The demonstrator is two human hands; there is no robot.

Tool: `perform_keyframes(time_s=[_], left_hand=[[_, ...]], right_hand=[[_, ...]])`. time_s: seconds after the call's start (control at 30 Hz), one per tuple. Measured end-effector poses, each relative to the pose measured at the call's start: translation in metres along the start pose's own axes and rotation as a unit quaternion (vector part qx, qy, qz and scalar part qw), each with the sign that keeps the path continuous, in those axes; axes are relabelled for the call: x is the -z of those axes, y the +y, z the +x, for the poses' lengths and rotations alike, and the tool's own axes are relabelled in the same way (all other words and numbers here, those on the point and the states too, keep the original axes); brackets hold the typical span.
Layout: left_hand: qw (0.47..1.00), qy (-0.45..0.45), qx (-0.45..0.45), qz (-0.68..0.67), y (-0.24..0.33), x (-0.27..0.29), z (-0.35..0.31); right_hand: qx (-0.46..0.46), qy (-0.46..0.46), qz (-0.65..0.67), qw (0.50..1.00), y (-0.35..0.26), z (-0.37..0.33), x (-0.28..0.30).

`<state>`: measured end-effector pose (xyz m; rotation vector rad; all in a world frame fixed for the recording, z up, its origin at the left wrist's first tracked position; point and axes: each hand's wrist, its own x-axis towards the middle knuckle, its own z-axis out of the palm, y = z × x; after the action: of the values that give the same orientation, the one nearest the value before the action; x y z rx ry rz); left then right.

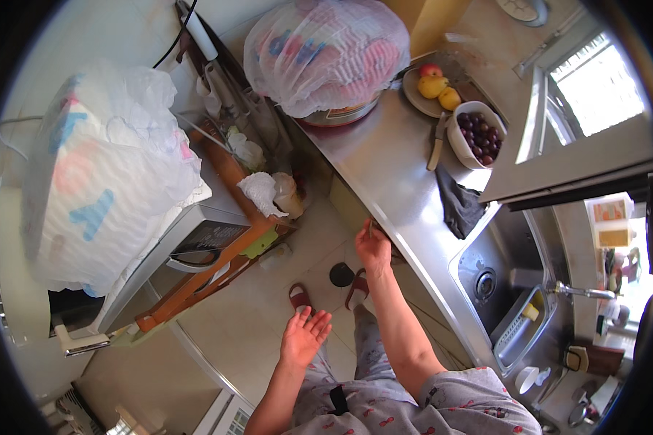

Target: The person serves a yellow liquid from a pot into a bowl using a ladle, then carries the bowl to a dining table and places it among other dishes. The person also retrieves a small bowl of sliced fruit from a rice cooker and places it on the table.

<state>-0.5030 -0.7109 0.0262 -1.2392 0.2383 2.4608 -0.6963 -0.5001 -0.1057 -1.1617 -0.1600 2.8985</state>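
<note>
My right hand (374, 249) reaches to the cabinet front just under the edge of the steel counter (384, 174). Its fingers are bent together at the cabinet; what they grip, if anything, is too small to make out. A pale green cabinet panel (349, 205) shows beyond the fingertips. Palm up, my left hand (306, 339) is open and holds nothing, low above the floor near my red slippers (300, 296).
Grapes (479, 136) fill a white tub beside a knife (437, 143) and a fruit plate (413, 90). A dark cloth (458, 203) hangs near the sink (479, 250). A microwave (196, 235) stands left under a plastic cover (116, 167). The window (595, 87) stands ajar.
</note>
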Motion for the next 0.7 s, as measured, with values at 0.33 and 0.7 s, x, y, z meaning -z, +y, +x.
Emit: perform_keyframes(time_s=[0.33, 0.7], left_hand=[[0.999, 0.005, -0.041, -0.026, 0.016, 0.003, 0.048], [0.945, 0.156, -0.003, 0.289, 0.038, 0.059, 0.061]], right_hand=[[-0.014, 0.036, -0.165, 0.986, 0.019, -0.046, 0.012], [-0.016, 0.068, -0.647, 0.759, -0.017, -0.146, 0.040]])
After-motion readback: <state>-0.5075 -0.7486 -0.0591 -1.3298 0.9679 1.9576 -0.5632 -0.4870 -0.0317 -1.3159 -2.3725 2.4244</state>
